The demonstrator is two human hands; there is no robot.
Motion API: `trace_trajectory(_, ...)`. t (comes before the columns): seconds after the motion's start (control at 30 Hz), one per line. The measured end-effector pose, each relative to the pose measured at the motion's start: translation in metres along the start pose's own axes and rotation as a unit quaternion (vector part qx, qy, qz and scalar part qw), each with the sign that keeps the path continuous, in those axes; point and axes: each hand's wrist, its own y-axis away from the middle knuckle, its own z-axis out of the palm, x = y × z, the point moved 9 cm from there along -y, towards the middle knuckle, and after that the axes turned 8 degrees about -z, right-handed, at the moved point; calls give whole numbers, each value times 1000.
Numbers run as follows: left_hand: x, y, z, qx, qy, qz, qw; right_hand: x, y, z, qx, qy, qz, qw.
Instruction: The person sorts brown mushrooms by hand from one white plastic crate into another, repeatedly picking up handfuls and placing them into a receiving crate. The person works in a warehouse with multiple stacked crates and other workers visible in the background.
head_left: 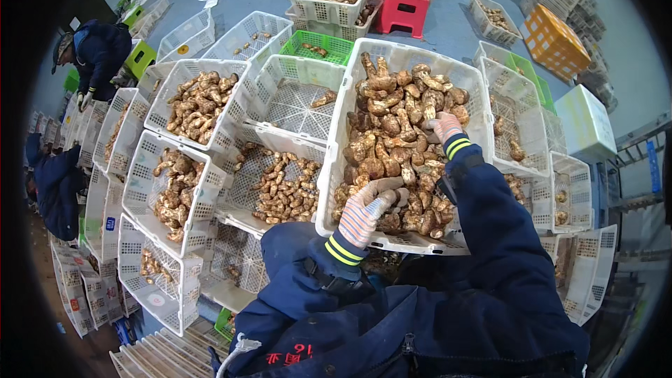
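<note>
A large white plastic crate (340, 131) in front of me is heaped with brown, pale-stemmed mushrooms (391, 125) that look like matsutake. Both my hands wear striped knit gloves with grey palms. My left hand (371, 207) is over the crate's near left part, its fingers curled down at the mushrooms; whether they grip one is hidden. Farther in, on the right side of the pile, my right hand (444, 126) reaches down with its fingertips beside a pale mushroom stem (429, 110). The fingers partly disappear among the mushrooms, so a grip cannot be made out.
On the left, white crates hold large mushrooms (202, 105) and small mushrooms (289, 186). A crate with one mushroom (324, 98) adjoins the big crate. More crates (517, 110) flank the right. Beyond stand a red stool (402, 8) and stacked crates (334, 10). Two people (100, 58) bend at far left.
</note>
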Motion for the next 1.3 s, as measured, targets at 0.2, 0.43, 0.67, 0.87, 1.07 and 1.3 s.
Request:
trace_trajectory(0.2, 12, 5, -7, 32, -84, 31, 995, -126, 133, -14, -138, -331, -83, 930)
trace_trajectory(0.43, 17, 8, -6, 118, -260, 24, 958, -189, 231, 11, 56, 134, -414, 899)
trace_trajectory(0.67, -3, 8, -12, 102, 2, 63, 993, -196, 252, 30, 13, 195, -342, 919)
trace_trajectory(0.87, 10, 19, 8, 12, 198, 33, 980, -186, 238, -38, 18, -309, -270, 912)
trace_trajectory(1.07, -15, 22, 29, -12, 282, -86, 955, -157, 227, 36, -172, -485, -96, 852)
trace_trajectory(1.3, -28, 17, 32, 12, 99, -166, 981, -144, 219, 12, -33, -557, -165, 813)
